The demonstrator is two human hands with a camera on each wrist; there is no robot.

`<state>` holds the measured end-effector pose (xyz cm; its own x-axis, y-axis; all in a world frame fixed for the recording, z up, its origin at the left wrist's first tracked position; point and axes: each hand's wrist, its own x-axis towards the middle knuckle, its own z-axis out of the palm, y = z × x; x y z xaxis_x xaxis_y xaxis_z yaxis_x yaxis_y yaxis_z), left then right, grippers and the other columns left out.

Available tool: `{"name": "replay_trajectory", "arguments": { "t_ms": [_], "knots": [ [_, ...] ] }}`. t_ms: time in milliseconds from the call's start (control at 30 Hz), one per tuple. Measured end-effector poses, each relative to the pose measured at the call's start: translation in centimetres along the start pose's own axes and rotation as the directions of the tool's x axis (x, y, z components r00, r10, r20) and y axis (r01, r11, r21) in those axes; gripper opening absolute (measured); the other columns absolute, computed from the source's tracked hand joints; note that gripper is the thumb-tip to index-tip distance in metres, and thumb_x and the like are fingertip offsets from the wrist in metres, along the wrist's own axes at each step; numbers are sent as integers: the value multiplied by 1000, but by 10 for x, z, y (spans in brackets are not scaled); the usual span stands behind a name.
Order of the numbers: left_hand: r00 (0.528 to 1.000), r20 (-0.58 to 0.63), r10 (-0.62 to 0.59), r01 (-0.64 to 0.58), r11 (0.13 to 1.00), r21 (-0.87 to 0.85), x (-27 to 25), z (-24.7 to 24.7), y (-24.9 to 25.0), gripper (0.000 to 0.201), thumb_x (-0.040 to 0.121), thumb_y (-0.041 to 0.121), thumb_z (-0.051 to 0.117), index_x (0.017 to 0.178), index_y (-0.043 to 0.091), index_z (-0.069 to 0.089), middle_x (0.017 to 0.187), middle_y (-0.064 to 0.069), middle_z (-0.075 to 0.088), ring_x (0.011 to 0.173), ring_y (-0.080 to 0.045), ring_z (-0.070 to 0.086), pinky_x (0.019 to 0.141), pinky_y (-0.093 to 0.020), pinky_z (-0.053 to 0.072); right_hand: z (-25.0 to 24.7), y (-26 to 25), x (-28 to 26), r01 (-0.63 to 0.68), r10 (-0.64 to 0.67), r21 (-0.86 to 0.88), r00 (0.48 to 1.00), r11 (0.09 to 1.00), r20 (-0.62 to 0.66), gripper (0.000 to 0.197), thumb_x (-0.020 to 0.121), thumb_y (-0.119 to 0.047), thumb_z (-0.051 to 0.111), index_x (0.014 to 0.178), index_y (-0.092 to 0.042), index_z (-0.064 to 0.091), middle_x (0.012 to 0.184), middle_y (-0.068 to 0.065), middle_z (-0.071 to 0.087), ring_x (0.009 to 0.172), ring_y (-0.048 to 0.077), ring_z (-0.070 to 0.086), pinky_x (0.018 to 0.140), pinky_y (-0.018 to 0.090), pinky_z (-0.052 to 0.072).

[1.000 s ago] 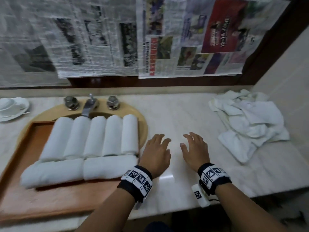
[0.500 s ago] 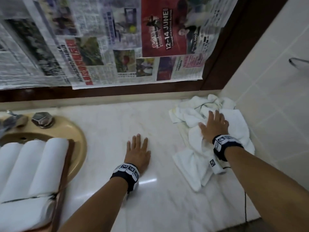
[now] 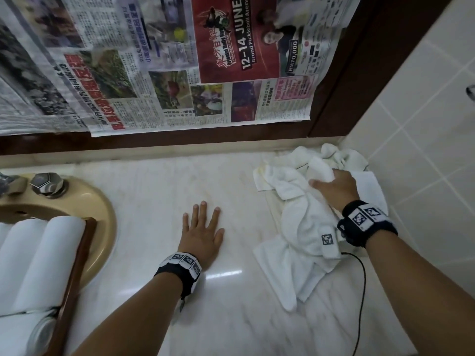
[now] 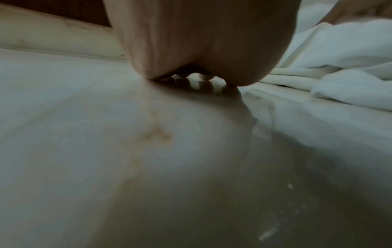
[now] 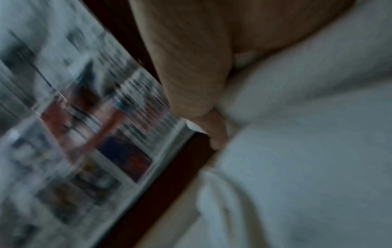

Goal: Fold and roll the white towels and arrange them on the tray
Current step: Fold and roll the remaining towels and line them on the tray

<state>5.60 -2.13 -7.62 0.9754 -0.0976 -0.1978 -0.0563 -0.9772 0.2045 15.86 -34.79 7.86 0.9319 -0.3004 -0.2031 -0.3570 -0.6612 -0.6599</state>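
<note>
Right hand [image 3: 335, 185], flat on the loose towel pile [image 3: 305, 222] half a second ago, now has fingers curled into a bunched fold, gripping it. A second ago it lay on the worktop [image 3: 159, 191].

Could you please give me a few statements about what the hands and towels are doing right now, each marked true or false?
1. The left hand lies flat on the counter. True.
2. The right hand grips the towel pile. True.
3. The towel pile sits in the sink. False: it lies on the counter by the tiled wall.
4. The tray holds no towels. False: rolled towels lie on it.
</note>
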Motion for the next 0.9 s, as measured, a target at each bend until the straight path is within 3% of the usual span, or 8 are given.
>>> {"name": "replay_trajectory", "arguments": {
  "t_ms": [67, 167, 333, 500, 633, 733, 833, 900],
  "knots": [
    [1000, 13, -9, 9, 1000, 11, 0, 0, 1, 65, 103, 52, 11, 160, 28, -10, 165, -10, -23, 153, -29, -20, 123, -51, -10, -6, -17, -19, 99, -101, 169, 995, 981, 7, 20, 85, -28, 77, 97, -14, 72, 93, -1, 73, 92, 19, 69, 82, 34, 55],
    [1000, 10, -14, 14, 1000, -2, -1, -3, 2, 64, 105, 50, 14, 160, 29, -10, 166, -9, -23, 153, -28, -21, 123, -50, -10, 0, -32, -48, 230, -233, 300, 972, 926, -25, 18, 94, -26, 67, 109, -17, 68, 101, -8, 69, 93, 9, 64, 81, 24, 47],
    [1000, 14, -5, 5, 1000, -13, 0, -2, -1, 67, 100, 54, 8, 160, 30, -7, 167, -9, -19, 153, -28, -18, 123, -50, -10, 10, 0, -57, 100, -63, 193, 980, 976, -188, 20, 94, -19, 59, 109, -12, 49, 93, 3, 60, 94, 29, 62, 76, 28, 42],
    [1000, 12, -10, 10, 1000, -9, 0, -2, 1, 64, 104, 51, 14, 161, 30, -7, 166, -10, -20, 153, -28, -19, 123, -50, -11, 23, 37, -71, 90, -37, -223, 973, 971, 228, 89, 71, -62, 78, 139, -25, 33, 125, -11, 48, 108, 16, 55, 95, 39, 48],
    [1000, 13, -6, 6, 1000, 8, -2, -6, 3, 64, 105, 49, 15, 160, 29, -8, 166, -12, -19, 153, -30, -17, 123, -51, -10, 42, 29, -84, 133, -19, -465, 970, 875, 241, 28, 88, -46, 57, 97, -19, 56, 102, 5, 64, 90, 26, 61, 81, 37, 52],
    [999, 33, -1, 1, 1000, 11, -4, -9, 2, 64, 105, 48, 16, 161, 28, -8, 166, -12, -19, 153, -31, -17, 123, -51, -10, 56, 3, -108, 122, -63, -244, 970, 962, 234, 12, 94, -21, 52, 83, -16, 52, 84, 0, 59, 83, 24, 59, 68, 29, 46],
    [997, 78, 18, -14, 998, -58, -6, -19, -2, 63, 106, 45, 24, 162, 27, 1, 167, -12, -15, 154, -31, -13, 123, -49, -7, 63, -33, -137, 134, -142, 54, 969, 990, 200, 15, 98, -21, 51, 90, -12, 58, 83, 3, 62, 78, 19, 60, 57, 22, 39],
    [991, 130, 26, 3, 976, -218, -10, -37, -8, 56, 107, 40, 30, 158, 20, 22, 167, -14, 3, 155, -33, 2, 123, -49, 3, 64, -63, -158, 167, -202, 188, 962, 968, 186, 18, 100, -26, 53, 93, -12, 61, 81, 3, 64, 74, 19, 61, 56, 23, 43]
  ]
}}
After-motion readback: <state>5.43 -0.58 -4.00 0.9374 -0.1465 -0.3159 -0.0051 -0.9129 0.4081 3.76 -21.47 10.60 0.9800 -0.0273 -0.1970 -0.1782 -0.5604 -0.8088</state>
